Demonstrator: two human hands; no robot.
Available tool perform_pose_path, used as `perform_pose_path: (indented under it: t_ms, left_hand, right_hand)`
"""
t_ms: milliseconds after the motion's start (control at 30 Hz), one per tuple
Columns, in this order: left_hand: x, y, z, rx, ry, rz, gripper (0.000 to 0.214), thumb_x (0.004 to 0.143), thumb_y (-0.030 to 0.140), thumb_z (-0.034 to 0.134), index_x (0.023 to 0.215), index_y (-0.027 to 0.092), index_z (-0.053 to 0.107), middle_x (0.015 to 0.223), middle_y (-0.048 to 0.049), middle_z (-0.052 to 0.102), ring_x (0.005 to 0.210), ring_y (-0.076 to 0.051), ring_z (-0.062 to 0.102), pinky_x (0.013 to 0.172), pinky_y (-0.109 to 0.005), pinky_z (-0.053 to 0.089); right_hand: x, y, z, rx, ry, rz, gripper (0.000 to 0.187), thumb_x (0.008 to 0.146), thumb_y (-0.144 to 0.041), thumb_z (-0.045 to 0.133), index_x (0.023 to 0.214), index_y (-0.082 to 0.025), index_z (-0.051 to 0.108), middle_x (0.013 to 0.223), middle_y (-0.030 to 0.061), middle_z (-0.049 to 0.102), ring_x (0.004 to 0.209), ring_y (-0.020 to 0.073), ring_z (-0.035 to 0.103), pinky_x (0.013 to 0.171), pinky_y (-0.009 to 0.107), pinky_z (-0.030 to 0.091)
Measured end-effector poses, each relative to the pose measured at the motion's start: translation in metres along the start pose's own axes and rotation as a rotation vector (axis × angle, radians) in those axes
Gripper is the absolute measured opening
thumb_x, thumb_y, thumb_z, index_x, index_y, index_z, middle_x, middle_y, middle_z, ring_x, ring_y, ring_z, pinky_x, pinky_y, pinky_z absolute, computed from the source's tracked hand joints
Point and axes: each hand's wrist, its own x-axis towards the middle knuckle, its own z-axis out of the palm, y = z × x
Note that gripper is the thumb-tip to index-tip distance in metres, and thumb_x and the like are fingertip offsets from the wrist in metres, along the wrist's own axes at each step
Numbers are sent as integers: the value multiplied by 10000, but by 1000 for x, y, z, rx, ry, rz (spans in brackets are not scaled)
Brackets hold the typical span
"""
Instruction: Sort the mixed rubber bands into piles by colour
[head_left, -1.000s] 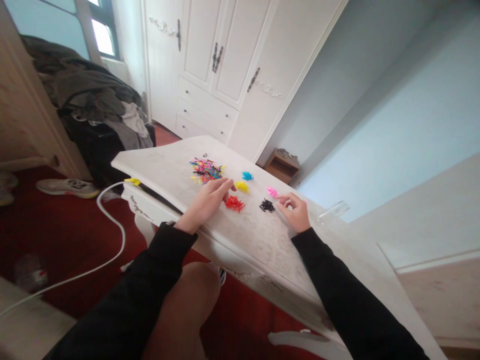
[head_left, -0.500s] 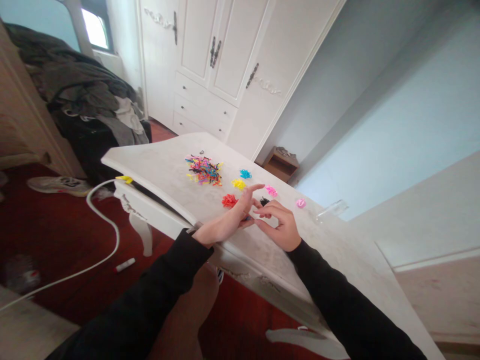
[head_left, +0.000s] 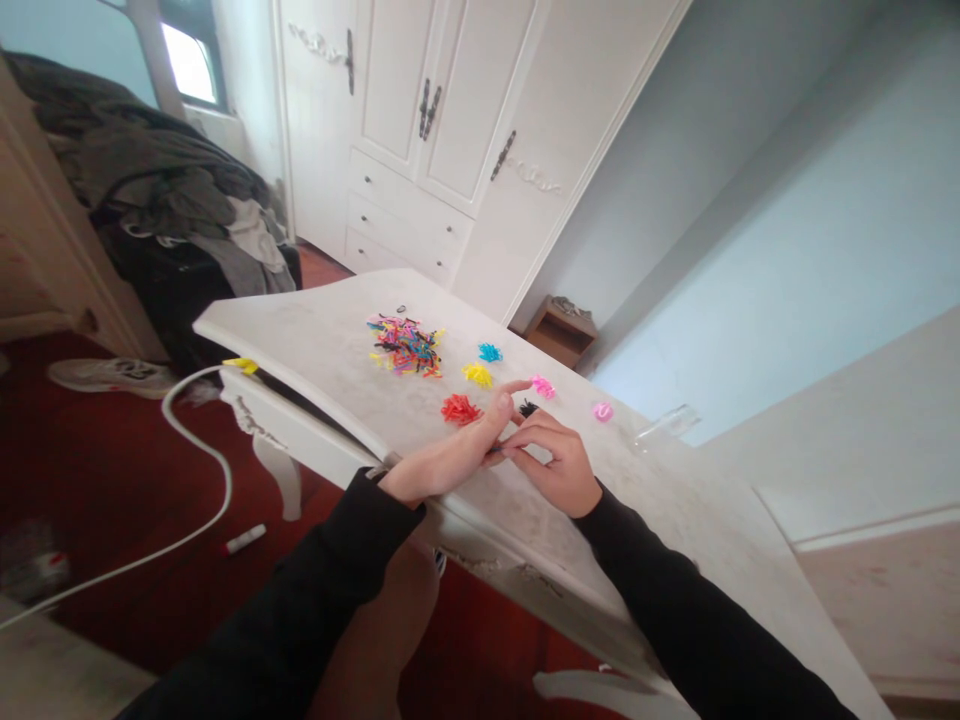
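My left hand (head_left: 461, 450) is turned on its side over the near table edge, one finger stretched outward and the others curled in. My right hand (head_left: 559, 468) meets it, thumb and fingertips pinched together at the left palm. Something small and dark shows between the hands, too hidden to name. Around them lie small piles of rubber bands: a red pile (head_left: 460, 409) beside the left hand, a black pile (head_left: 529, 409) partly hidden behind the right, a yellow pile (head_left: 478, 374), a blue pile (head_left: 490, 352) and a pink pile (head_left: 542, 387).
A larger mixed-colour pile of bands (head_left: 407, 346) lies farther left on the white table (head_left: 322, 330). Toward the right are another pink pile (head_left: 602, 411) and a clear container (head_left: 667, 426). A white cable (head_left: 225, 460) with a yellow end hangs by the table's left corner.
My right fingertips have closed in against the left palm, and the right hand has shifted slightly left and down. The piles look the same.
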Motion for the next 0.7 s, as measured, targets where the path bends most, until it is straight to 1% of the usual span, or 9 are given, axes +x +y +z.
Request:
perform_pose_path:
  t_ms: [67, 100, 167, 233, 300, 400, 500, 700]
  left_hand:
    - [0, 1, 0, 49, 24, 49, 505, 1023, 636, 371, 1421, 340, 471, 1050, -32, 606, 566, -91, 437, 521, -237, 411]
    - [0, 2, 0, 82, 65, 88, 444, 1019, 573, 440, 1375, 313, 495, 1031, -23, 597, 556, -84, 422, 509, -231, 391]
    - [0, 2, 1, 160, 164, 180, 283, 985, 409, 545, 1217, 247, 561, 1042, -25, 591, 596, -78, 456, 534, -223, 399]
    - [0, 2, 1, 256, 229, 248, 142, 938, 270, 571, 1062, 203, 589, 1045, -33, 607, 650, -82, 503, 577, -219, 426]
    - [1, 1, 2, 353, 257, 272, 90, 910, 210, 572, 991, 186, 602, 991, -30, 633, 655, -86, 523, 592, -220, 434]
    - [2, 0, 4, 438, 280, 265, 117, 900, 208, 596, 1011, 182, 627, 903, -13, 654, 628, -86, 541, 591, -219, 435]
    - [2, 0, 5, 421, 280, 243, 127, 909, 229, 602, 1024, 182, 628, 833, 3, 650, 593, -86, 557, 570, -217, 427]
    - [2, 1, 4, 418, 280, 222, 80, 927, 252, 595, 929, 175, 620, 695, 27, 610, 569, -99, 581, 563, -220, 420]
  right_hand:
    - [-1, 0, -2, -22, 77, 43, 95, 950, -212, 672, 879, -243, 728, 798, 5, 684, 761, 174, 633, 745, 362, 539]
    - [-2, 1, -3, -38, 128, 67, 90, 951, -206, 667, 886, -239, 719, 794, 3, 667, 755, 171, 617, 720, 351, 520]
    - [-3, 4, -6, -66, 235, 107, 77, 953, -204, 666, 895, -237, 706, 802, 1, 647, 761, 170, 594, 712, 344, 490]
    - [-4, 9, -8, -75, 318, 129, 78, 957, -212, 662, 891, -235, 695, 809, 1, 639, 772, 171, 583, 722, 344, 471]
    - [-6, 13, -9, -66, 363, 148, 86, 962, -228, 657, 882, -234, 688, 812, 2, 631, 774, 173, 575, 721, 343, 459]
    - [-6, 15, -10, -51, 357, 169, 100, 966, -253, 654, 873, -235, 684, 807, 3, 624, 766, 175, 568, 714, 343, 450]
    - [-7, 15, -9, -41, 328, 181, 113, 966, -278, 656, 863, -236, 679, 802, 5, 626, 758, 179, 569, 711, 347, 449]
    - [-8, 15, -8, -21, 288, 181, 100, 966, -266, 658, 873, -239, 684, 806, 3, 633, 767, 178, 577, 717, 345, 445]
